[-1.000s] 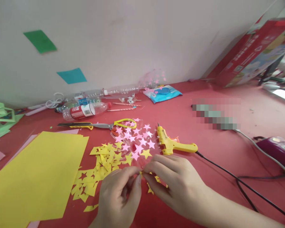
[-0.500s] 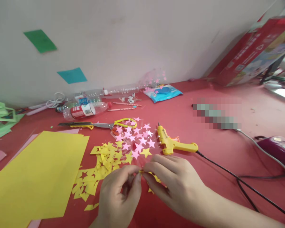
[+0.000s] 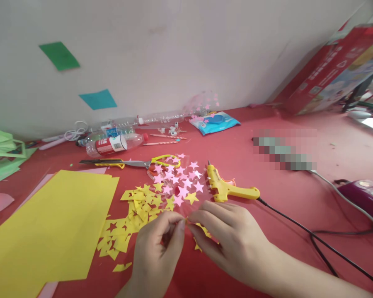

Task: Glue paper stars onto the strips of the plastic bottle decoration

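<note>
Thumb and fingertips of my left hand (image 3: 161, 244) pinch a tiny yellow piece (image 3: 186, 221), mostly hidden by the fingers. Fingertips of my right hand (image 3: 233, 240) close on the same piece from the other side. Just beyond them lie pink paper stars (image 3: 183, 192) and a yellow star (image 3: 192, 198). Yellow paper scraps (image 3: 139, 209) are spread left of my hands. More yellow stars (image 3: 198, 245) show partly beneath my right hand. A yellow glue gun (image 3: 222, 186) rests on its side beyond my right hand.
Yellow sheets (image 3: 52, 227) cover the left of the red table (image 3: 236, 153). Scissors (image 3: 139, 163), a cutter (image 3: 112, 164), plastic bottles (image 3: 115, 144) and a blue packet (image 3: 215, 123) lie farther back. The glue gun's black cable (image 3: 298, 223) runs right.
The view has shifted slightly, so the table items appear a little farther right. Both hands remain pinched together, and less of the yellow piece shows between the fingertips.
</note>
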`<state>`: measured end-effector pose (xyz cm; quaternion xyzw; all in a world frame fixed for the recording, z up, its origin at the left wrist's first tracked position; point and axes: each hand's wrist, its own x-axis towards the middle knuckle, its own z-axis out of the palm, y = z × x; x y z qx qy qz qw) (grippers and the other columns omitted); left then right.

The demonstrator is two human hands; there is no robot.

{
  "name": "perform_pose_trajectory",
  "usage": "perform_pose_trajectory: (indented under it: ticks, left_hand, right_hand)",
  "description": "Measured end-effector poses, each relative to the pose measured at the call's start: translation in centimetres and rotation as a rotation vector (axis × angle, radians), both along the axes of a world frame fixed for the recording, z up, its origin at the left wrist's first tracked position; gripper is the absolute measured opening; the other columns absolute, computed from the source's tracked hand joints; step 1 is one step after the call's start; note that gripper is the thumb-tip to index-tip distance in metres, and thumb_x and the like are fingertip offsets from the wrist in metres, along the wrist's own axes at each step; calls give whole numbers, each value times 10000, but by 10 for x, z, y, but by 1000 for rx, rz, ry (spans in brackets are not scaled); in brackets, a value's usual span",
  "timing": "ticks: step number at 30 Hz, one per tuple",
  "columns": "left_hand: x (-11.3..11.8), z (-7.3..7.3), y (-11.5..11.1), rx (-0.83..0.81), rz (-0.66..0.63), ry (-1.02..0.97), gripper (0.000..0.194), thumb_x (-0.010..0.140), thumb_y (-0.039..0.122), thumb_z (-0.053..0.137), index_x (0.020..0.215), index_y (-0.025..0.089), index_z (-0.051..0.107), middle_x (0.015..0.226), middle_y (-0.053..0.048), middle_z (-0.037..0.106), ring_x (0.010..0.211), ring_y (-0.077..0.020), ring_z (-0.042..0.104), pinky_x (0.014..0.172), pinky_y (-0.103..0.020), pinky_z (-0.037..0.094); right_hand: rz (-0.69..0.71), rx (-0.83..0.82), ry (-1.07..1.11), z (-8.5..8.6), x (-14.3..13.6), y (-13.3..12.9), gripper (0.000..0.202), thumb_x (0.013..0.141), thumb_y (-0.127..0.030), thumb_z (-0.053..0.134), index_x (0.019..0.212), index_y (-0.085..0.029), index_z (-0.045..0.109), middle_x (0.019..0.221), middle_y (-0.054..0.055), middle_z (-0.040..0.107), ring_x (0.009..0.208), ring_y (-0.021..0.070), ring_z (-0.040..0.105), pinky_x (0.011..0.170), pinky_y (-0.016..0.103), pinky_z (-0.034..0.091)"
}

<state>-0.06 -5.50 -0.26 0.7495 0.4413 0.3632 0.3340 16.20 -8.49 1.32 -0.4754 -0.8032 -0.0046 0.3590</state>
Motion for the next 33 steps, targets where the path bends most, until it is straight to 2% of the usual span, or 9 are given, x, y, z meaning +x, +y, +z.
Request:
perform_pose_trajectory:
  ticks: [3, 7, 15, 19, 24, 29, 33]
  left_hand:
    - [-1, -2, 0, -111, -18, -43, 216, 885, 316, 497, 722, 204, 584, 490, 69, 409, 424, -75, 411, 420, -158, 362]
    - [-2, -4, 1, -164, -32, -90, 232, 880, 350, 507, 715, 202, 575, 506, 60, 424, 447, -81, 424, 439, -164, 379]
    - [2, -2, 2, -312, 42, -162, 285, 861, 406, 525, 676, 194, 565, 461, 66, 401, 430, -79, 390, 435, -181, 328]
    - [6, 3, -2, -340, 98, -214, 275, 842, 420, 550, 687, 194, 574, 468, 68, 395, 441, -74, 377, 455, -193, 315]
    - [6, 4, -2, -357, 94, -303, 225, 834, 406, 555, 772, 194, 596, 468, 68, 424, 438, -76, 390, 442, -191, 314]
    - [4, 1, 4, -448, 49, -382, 202, 802, 365, 570, 879, 180, 593, 441, 70, 477, 406, -78, 402, 409, -185, 306]
    - [2, -2, 4, -348, 58, -329, 219, 790, 315, 548, 944, 171, 609, 468, 73, 471, 419, -81, 413, 425, -194, 336]
  right_hand:
    - [-6, 7, -6, 0, 0, -1, 158, 932, -169, 457, 848, -165, 591, 659, 7, 570, 523, 123, 455, 505, 248, 313]
    - [-9, 3, -15, 1, 0, -1, 161, 929, -168, 459, 845, -162, 597, 653, 7, 567, 520, 124, 451, 498, 253, 307]
    - [-15, 40, -36, 0, 1, 0, 195, 937, -172, 443, 814, -158, 593, 626, -2, 536, 510, 113, 423, 506, 245, 301]
    - [-19, 50, -56, -1, 1, 0, 185, 936, -172, 445, 823, -158, 591, 636, -4, 540, 518, 107, 436, 512, 238, 302]
    - [-46, 92, -59, -2, 2, 1, 169, 930, -176, 458, 813, -166, 579, 650, -2, 553, 529, 103, 463, 506, 232, 295]
    - [-50, 119, -95, -4, 2, 2, 138, 919, -158, 468, 980, -143, 590, 735, 20, 611, 547, 109, 504, 481, 243, 300]
    - [-75, 145, -118, -5, 2, 2, 160, 916, -166, 465, 1024, -146, 582, 756, 16, 616, 567, 109, 527, 483, 240, 318]
